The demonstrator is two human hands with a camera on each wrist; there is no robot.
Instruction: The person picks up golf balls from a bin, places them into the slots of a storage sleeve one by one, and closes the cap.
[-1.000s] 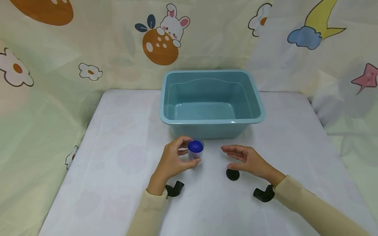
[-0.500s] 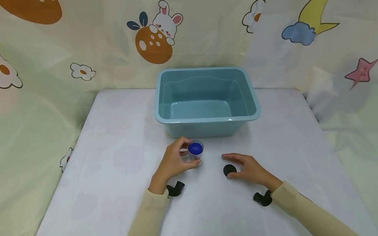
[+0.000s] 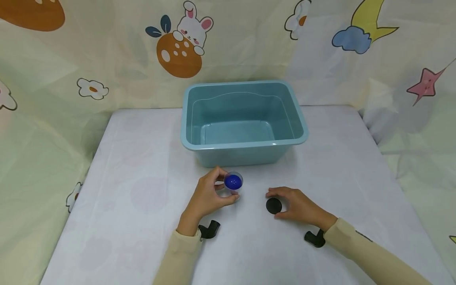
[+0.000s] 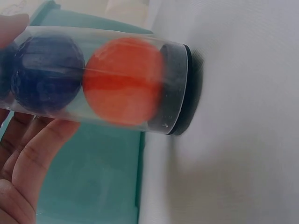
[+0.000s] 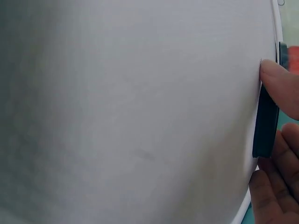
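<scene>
My left hand grips a clear plastic tube standing upright in front of the basin. A blue ball shows at its open top. In the left wrist view, a dark blue ball and an orange ball sit inside, with a black cap closing the lower end close to the tabletop. To the right, my right hand pinches a round black lid lying flat. The right wrist view has the thumb against that lid, fingers around its far side.
A teal plastic basin stands behind both hands, with nothing visible inside. White cloth covers the table. A cartoon-printed curtain hangs along the back and sides. Black wrist mounts stick out at both cuffs.
My right hand has come down around the black lid, and its thumb and fingers have closed in on it. The left hand keeps holding the tube. The head view has shifted slightly.
</scene>
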